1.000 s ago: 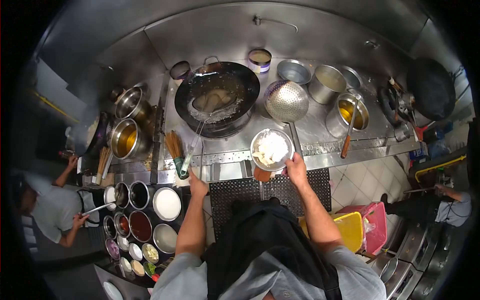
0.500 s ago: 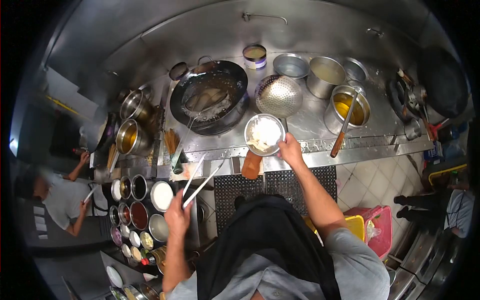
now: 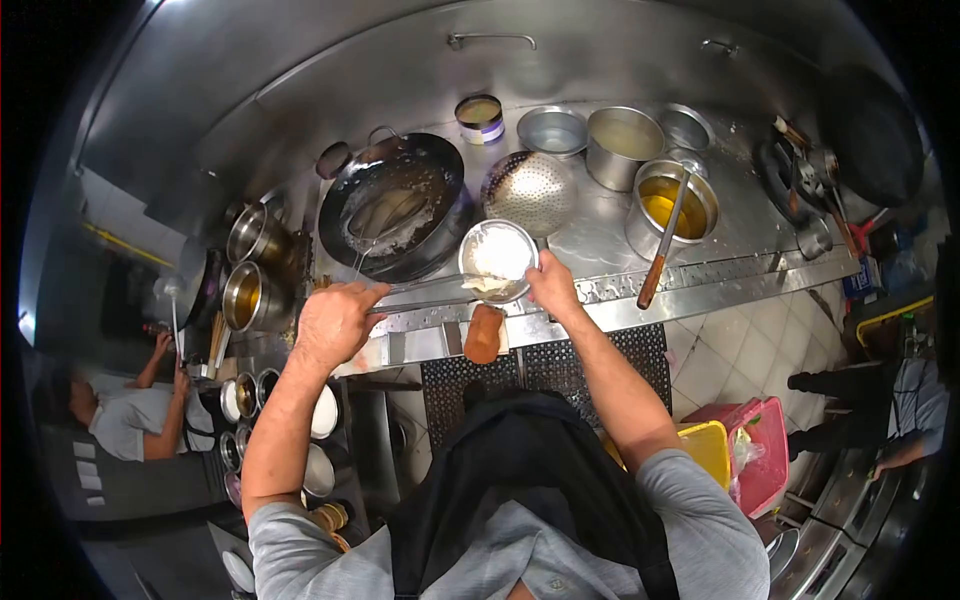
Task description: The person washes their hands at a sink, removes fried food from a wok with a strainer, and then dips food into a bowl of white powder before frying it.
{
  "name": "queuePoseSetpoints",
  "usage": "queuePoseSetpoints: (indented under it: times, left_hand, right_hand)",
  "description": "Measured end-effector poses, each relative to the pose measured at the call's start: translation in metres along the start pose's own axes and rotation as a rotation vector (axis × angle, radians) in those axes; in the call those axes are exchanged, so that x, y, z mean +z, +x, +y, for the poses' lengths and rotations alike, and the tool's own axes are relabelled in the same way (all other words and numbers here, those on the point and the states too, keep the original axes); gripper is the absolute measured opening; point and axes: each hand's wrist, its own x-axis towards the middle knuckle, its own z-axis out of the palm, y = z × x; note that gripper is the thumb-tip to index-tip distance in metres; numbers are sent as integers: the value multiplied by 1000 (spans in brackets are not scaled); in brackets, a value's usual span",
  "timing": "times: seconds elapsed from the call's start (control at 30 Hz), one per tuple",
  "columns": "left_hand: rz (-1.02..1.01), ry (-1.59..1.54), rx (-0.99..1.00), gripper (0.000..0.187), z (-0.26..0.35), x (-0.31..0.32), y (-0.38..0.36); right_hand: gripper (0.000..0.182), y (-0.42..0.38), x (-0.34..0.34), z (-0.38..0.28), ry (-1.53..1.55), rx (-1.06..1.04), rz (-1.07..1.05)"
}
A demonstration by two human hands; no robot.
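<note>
My left hand (image 3: 335, 322) grips metal tongs (image 3: 428, 283), their arms apart and the tips at a pale floured piece (image 3: 487, 284) on the near side of a small metal bowl (image 3: 463, 250). White powder (image 3: 498, 248) fills much of that bowl. My right hand (image 3: 553, 285) pinches its right rim, holding it over the counter's front part. Just behind sits a perforated metal strainer (image 3: 530, 190); its brown handle end (image 3: 484, 335) sticks out toward me. On the left, a large dark wok (image 3: 440, 160) holds bubbling oil and a wire skimmer (image 3: 392, 212).
Right of the strainer stand a pot of yellow oil (image 3: 640, 235) with a wooden-handled ladle (image 3: 660, 262) across it, and a taller pot (image 3: 607, 172). An open can (image 3: 480, 120) is behind. Ingredient tubs (image 3: 322, 412) lie left. Two other people (image 3: 140, 410) are at the sides.
My left hand has swung forward and up from over the ingredient tubs, bringing the tongs to the bowl. My right hand still holds the bowl. The view has shifted slightly.
</note>
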Motion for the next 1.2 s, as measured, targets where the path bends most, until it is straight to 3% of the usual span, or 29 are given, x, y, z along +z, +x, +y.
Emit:
queuePoseSetpoints:
  times: [0.17, 0.37, 0.53, 0.6, 0.7, 0.77, 0.9, 1.03, 1.2]
  left_hand:
    - [43, -5, 33, 37, -35, -21, -4]
    - [112, 43, -123, 36, -118, -28, 10]
    - [151, 68, -239, 39, -225, 48, 65]
    - [26, 104, -446, 39, -255, 86, 91]
    - [-22, 67, -554, 39, -280, 134, 109]
    - [37, 42, -572, 41, -274, 143, 105]
    - [249, -16, -497, 40, -223, 98, 84]
    - [133, -56, -190, 44, -145, 22, 66]
    - [-21, 13, 116, 46, -83, 4, 78]
  right_hand:
    - [14, 26, 23, 20, 114, 76, 13]
    - [15, 58, 51, 13, 331, 174, 78]
    - [16, 45, 60, -14, 378, 198, 174]
    - [11, 41, 61, -9, 360, 215, 229]
    - [8, 34, 59, -4, 345, 212, 271]
    - [10, 31, 55, -1, 310, 222, 292]
    - [14, 28, 48, 2, 319, 205, 291]
    - [13, 27, 40, 2, 201, 174, 267]
    - [15, 26, 34, 1, 104, 128, 225]
